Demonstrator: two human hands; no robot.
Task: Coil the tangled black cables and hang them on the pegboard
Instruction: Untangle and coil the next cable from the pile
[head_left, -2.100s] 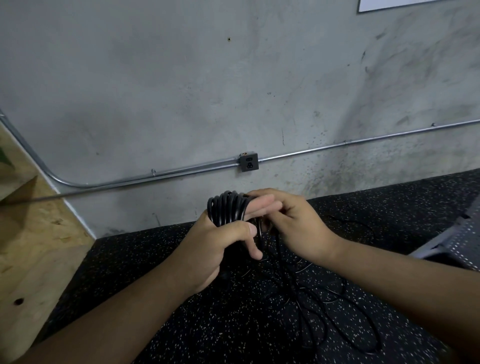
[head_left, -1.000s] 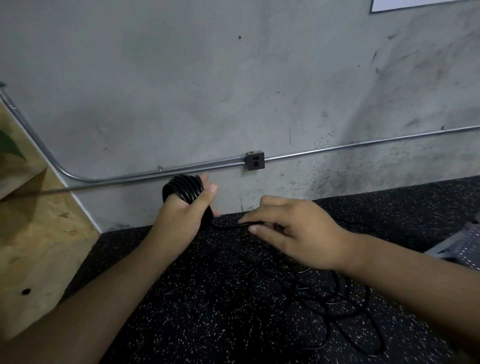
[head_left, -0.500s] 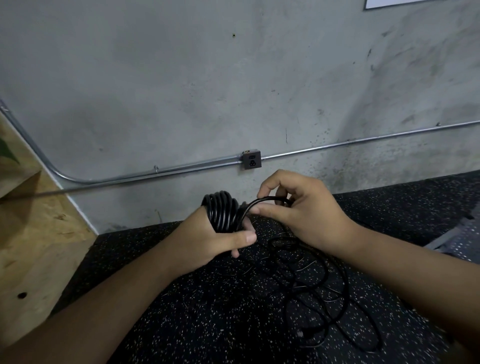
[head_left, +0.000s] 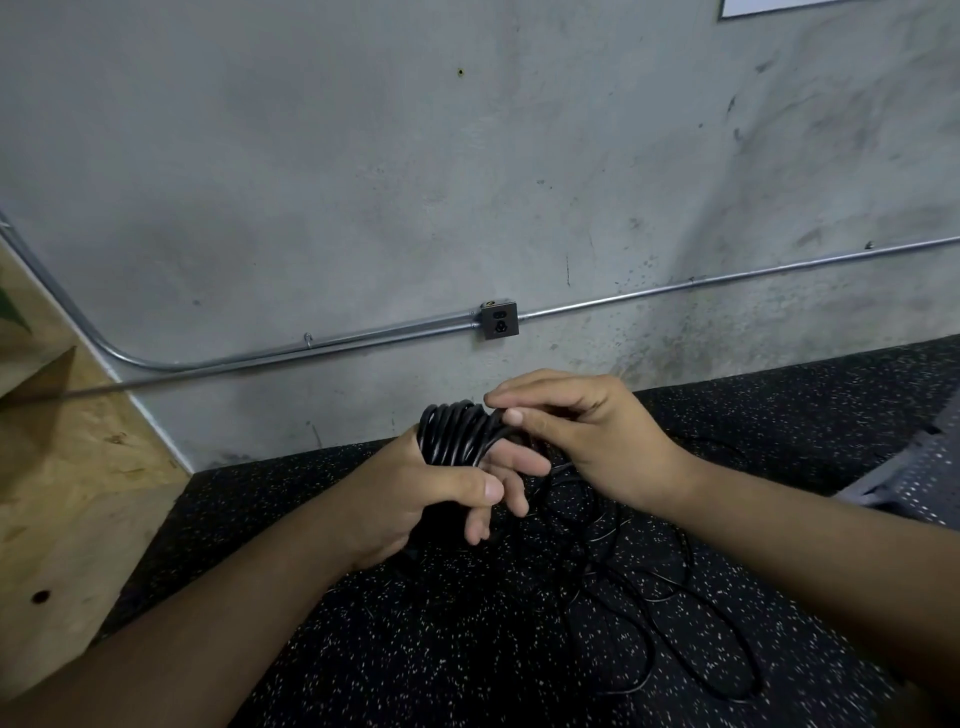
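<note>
Coiling stage: cable coil (head_left: 451, 436) clasped in left grip (head_left: 410, 493), right grip (head_left: 597, 431) pinching strand (head_left: 496, 422). Next: wrap loose cable (head_left: 602, 535) from floor.

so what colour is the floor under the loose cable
Black floor with pale speckles, best in the head view.

A stained grey concrete wall (head_left: 363, 182) fills the upper view, with a small dark hole (head_left: 460, 72) high up and a white sheet (head_left: 769, 8) at its top right corner. A metal pipe (head_left: 727, 278) runs along its lower part through a dark socket box (head_left: 499, 321). Below lies black speckled flooring (head_left: 467, 649), with plywood (head_left: 78, 493) along its left edge and a perforated grey metal piece (head_left: 924, 483) at its right edge.
</note>
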